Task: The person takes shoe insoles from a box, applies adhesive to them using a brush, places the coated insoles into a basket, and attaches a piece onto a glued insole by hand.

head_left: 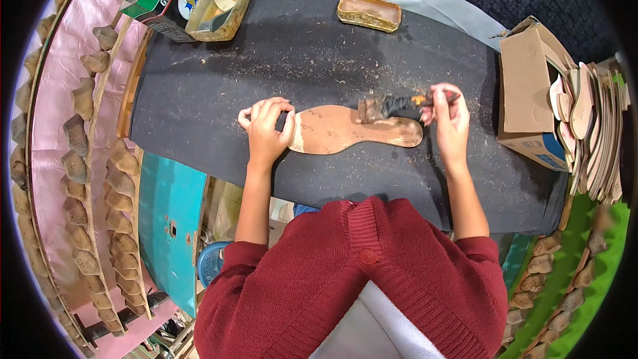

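A brown, sole-shaped insole lies flat on the dark cloth-covered table in front of me, its broad end to the left and its narrow end to the right. At the broad end, my left hand grips the edge with bent fingers and thumb; that end is partly hidden. My right hand is closed round the handle of a paintbrush, which has black wrapping round its middle. The brush lies level, pointing left, with its worn bristles at the insole's far edge. Pale, uncoated-looking patches show at both insole ends.
At the far left stand a green-and-black can and a cut-open container with a yellowish residue. A shallow, crusted tray sits at the back. On the right, a cardboard box adjoins stacked insoles. Racks of shoe lasts line the left.
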The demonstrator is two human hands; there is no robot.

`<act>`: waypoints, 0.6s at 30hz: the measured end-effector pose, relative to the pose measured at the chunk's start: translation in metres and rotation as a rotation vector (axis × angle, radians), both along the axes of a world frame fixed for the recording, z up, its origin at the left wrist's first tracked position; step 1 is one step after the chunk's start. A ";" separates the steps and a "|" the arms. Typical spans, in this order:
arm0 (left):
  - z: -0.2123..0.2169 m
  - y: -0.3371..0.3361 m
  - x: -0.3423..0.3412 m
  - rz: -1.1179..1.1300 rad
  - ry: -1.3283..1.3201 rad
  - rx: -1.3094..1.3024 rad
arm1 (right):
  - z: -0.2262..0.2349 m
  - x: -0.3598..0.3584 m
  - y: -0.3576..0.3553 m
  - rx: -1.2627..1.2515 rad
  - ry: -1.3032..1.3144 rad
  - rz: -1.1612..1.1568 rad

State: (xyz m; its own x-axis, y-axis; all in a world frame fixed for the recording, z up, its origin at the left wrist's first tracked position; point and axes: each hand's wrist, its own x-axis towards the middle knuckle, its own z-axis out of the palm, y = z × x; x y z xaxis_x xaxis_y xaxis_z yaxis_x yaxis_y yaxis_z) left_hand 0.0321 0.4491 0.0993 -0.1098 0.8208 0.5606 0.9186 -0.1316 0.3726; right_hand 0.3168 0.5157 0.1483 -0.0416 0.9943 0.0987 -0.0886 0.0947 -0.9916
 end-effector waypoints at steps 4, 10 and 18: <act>0.002 -0.003 0.001 -0.009 -0.002 -0.031 | -0.003 -0.003 -0.029 0.001 -0.063 -0.029; 0.000 -0.003 0.002 0.004 0.002 -0.003 | -0.010 -0.020 -0.036 0.042 -0.067 -0.099; -0.001 -0.004 -0.001 0.014 0.010 -0.011 | 0.006 0.007 -0.025 0.172 -0.370 -0.263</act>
